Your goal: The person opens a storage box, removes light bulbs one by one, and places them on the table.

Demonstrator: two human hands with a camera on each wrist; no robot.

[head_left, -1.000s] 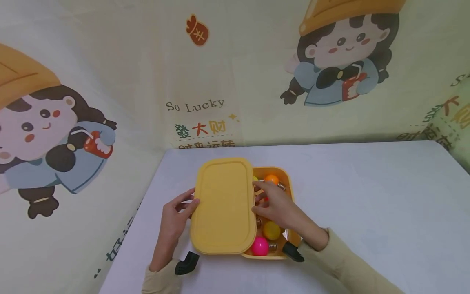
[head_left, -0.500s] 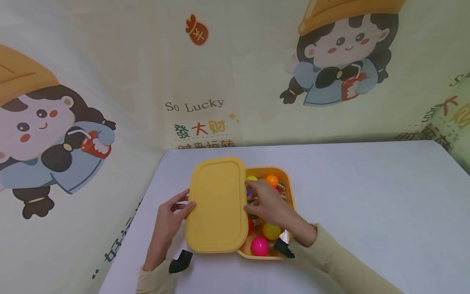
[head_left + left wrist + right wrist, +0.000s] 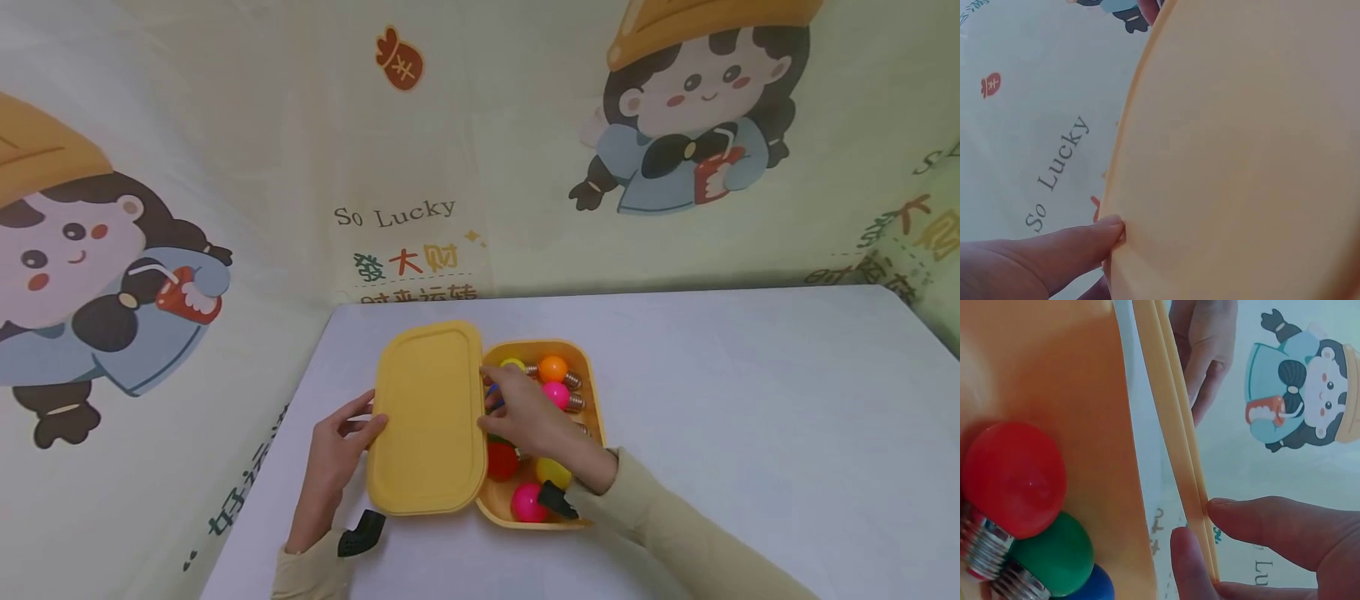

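My left hand pinches the left edge of a flat yellow lid with rounded corners, thumb on its upper face. On the opposite edge, my right hand holds the lid between thumb and fingers, as the right wrist view shows close up. An orange-yellow box lies just right of the lid, its left rim partly behind it. Inside are several coloured light bulbs with metal screw bases, among them a red bulb, a green bulb, a blue bulb and an orange bulb. My right forearm covers part of the box.
Everything is on a white table that stretches far to the right. A cream cloth printed with cartoon figures and lettering hangs behind the table and along its left side. Black wrist camera mounts sit at both sleeves.
Both hands have carried the lid leftward, away from the box. More of the box has come into view, including the red bulb and a second pink bulb.
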